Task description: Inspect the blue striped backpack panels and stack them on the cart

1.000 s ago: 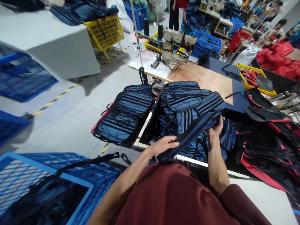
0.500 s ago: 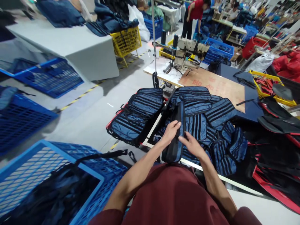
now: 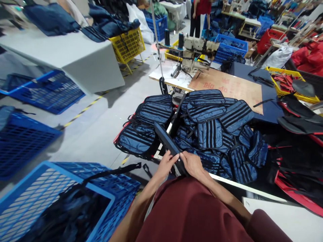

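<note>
Close to my body I hold a dark blue and black fabric bag piece [image 3: 166, 139], seen edge-on and slanting up to the left. My left hand [image 3: 168, 164] pinches its near part from the left. My right hand [image 3: 192, 164] grips the same part from the right, and the two thumbs almost meet on its edge. Just beyond lies a heap of blue pouches with black stripes [image 3: 209, 132]. A stack of similar striped pieces [image 3: 138, 137] sits left of the held piece, partly covered by its far end.
A blue plastic crate [image 3: 101, 168] with dark fabric stands at lower left. Behind the heap are a brown board [image 3: 227, 87] and a sewing machine [image 3: 198, 47]. Black and red pieces [image 3: 297, 174] lie at right. A person in red [image 3: 202, 10] stands at the back.
The held piece has swung from nearly upright to a leftward slant and come lower. Both hands have moved nearer my body and closer together, with the right hand now closed on the piece.
</note>
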`<act>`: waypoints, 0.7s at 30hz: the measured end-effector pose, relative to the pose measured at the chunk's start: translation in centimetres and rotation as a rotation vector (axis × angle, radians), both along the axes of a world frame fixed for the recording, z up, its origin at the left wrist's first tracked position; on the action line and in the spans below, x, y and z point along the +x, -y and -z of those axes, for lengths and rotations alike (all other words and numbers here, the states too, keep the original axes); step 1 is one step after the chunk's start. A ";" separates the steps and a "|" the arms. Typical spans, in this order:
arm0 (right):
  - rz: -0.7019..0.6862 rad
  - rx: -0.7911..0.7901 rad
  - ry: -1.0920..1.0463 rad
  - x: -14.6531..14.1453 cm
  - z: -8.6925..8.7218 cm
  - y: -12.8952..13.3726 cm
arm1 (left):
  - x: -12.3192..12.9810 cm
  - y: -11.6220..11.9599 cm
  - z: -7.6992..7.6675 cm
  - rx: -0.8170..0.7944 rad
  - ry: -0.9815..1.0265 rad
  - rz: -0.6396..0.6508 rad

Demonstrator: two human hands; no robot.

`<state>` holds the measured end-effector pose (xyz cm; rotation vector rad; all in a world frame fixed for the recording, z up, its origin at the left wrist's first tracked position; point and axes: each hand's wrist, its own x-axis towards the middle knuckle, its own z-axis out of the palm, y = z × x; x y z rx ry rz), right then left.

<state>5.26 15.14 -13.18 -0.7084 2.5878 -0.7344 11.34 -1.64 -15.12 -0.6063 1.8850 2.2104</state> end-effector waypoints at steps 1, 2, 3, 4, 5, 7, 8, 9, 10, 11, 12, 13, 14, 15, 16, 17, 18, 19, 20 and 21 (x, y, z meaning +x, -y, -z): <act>-0.028 0.031 -0.016 0.2 -0.2 0.4 | 0.5 0.0 0.0 0.019 0.006 -0.023; -0.056 0.054 -0.028 0.4 -0.4 0.8 | 1.0 0.1 0.0 0.038 0.006 -0.045; -0.086 0.070 -0.038 0.6 -0.7 1.1 | 1.3 0.2 0.0 0.058 0.001 -0.065; -0.115 0.080 -0.048 0.8 -0.9 1.4 | 1.5 0.5 -0.1 0.081 -0.005 -0.096; -0.145 0.085 -0.057 1.1 -1.2 1.6 | 1.7 1.0 -0.2 0.104 -0.009 -0.147; -0.204 0.082 -0.072 1.5 -1.7 1.7 | 1.6 2.9 -0.5 0.110 -0.007 -0.344; -0.239 0.073 -0.073 1.7 -1.9 1.5 | 1.4 4.3 -0.7 0.089 -0.008 -0.458; -0.280 0.056 -0.071 1.8 -2.0 1.2 | 1.2 5.8 -1.0 0.060 -0.011 -0.566; -0.322 0.035 -0.063 1.7 -2.1 0.7 | 1.0 7.4 -1.4 0.029 -0.015 -0.661; -0.360 0.012 -0.049 1.6 -2.0 0.2 | 0.8 8.8 -1.8 0.001 -0.017 -0.733; -0.383 -0.011 -0.030 1.4 -1.8 -0.4 | 0.6 9.8 -2.3 -0.021 -0.020 -0.781; -0.388 -0.030 -0.003 1.1 -1.6 -1.0 | 0.5 10.4 -2.7 -0.033 -0.025 -0.806; -0.376 -0.048 0.028 0.9 -1.3 -1.4 | 0.3 10.4 -3.2 -0.038 -0.035 -0.820; -0.351 -0.070 0.064 0.7 -0.9 -1.7 | 0.2 9.9 -3.7 -0.036 -0.052 -0.816; -0.318 -0.098 0.098 0.6 -0.6 -1.7 | 0.2 8.8 -4.1 -0.028 -0.078 -0.794; -0.284 -0.136 0.125 0.5 -0.2 -1.4 | 0.1 7.3 -4.6 -0.009 -0.110 -0.759; -0.248 -0.180 0.141 0.6 0.2 -0.9 | 0.1 5.5 -5.0 0.013 -0.133 -0.720; -0.212 -0.227 0.143 0.7 0.6 -0.1 | 0.0 3.6 -5.4 0.036 -0.141 -0.679; -0.173 -0.267 0.133 0.8 0.9 0.7 | 0.0 1.8 -5.7 0.054 -0.137 -0.642; -0.129 -0.291 0.114 0.8 1.2 1.5 | -0.1 0.2 -6.0 0.064 -0.127 -0.606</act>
